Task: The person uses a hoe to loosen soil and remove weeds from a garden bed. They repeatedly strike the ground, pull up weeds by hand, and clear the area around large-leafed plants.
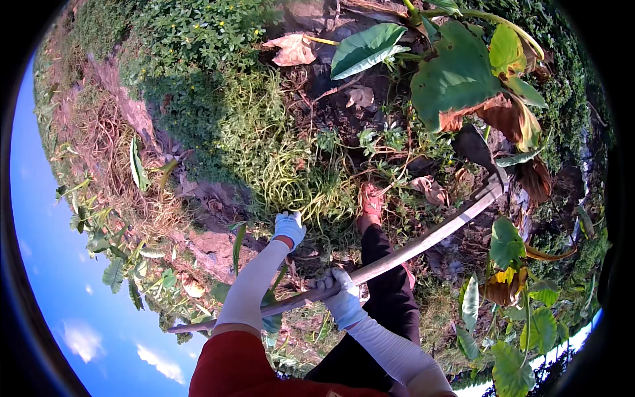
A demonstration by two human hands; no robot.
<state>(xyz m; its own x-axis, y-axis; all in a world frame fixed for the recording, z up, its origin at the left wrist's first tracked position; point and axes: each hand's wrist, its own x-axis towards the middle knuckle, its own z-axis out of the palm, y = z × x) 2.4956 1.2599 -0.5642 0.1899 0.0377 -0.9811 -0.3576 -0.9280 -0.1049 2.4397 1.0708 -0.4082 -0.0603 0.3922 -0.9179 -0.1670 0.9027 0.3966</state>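
My right hand (341,297), in a pale work glove, is closed around the wooden handle (412,248) of a hoe. The handle slants across in front of me, from beneath my left forearm up to the dark hoe blade (474,144) at the right. That blade sits low among leaves near the ground. In a white glove, my left hand (289,229) is curled at the near edge of a clump of long-stemmed green weeds (287,183). It appears to grip their stems; the fingertips are partly hidden.
My foot in a red shoe (371,201) stands beside the weeds. Large-leaved plants (454,74) with browning leaves grow at upper right, more (538,327) at lower right. Dense low greenery (198,39) covers the upper left. Dry pulled stems (119,164) lie along the bare soil at left.
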